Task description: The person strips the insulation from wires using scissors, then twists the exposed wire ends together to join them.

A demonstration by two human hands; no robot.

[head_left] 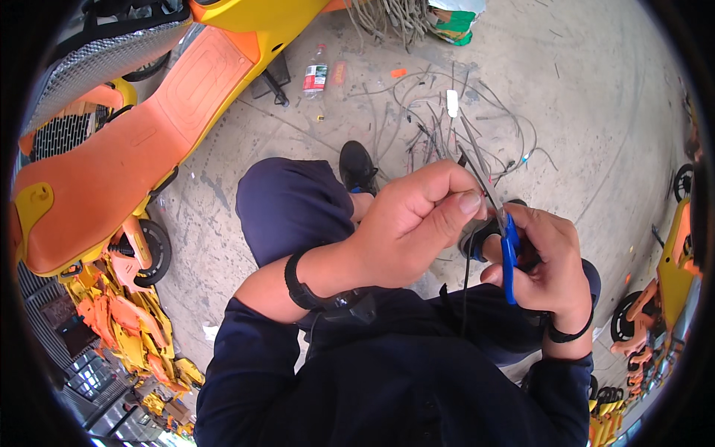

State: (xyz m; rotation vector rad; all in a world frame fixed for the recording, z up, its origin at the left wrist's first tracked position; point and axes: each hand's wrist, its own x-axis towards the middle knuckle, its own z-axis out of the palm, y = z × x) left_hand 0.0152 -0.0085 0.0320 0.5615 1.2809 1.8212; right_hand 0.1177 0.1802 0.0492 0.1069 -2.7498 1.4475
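Note:
My left hand (421, 220) is closed, thumb against the curled index finger, pinching a thin dark cable (467, 287). The cable hangs from the fingers toward my lap. Scissors with blue handles (509, 261) are in my right hand (550, 249), whose fingers wrap round the grips. Their metal blades point away from me and stand slightly apart, right beside my left fingertips. A short dark piece shows at the blades near the left knuckles. Whether the blades touch the cable, I cannot tell.
Loose grey cable pieces (432, 138) lie scattered on the concrete floor beyond my hands, with a white tag (452, 103) among them. A plastic bottle (315, 71) lies farther left. A yellow and orange scooter body (149, 141) fills the left; more orange parts (130, 320) are piled behind.

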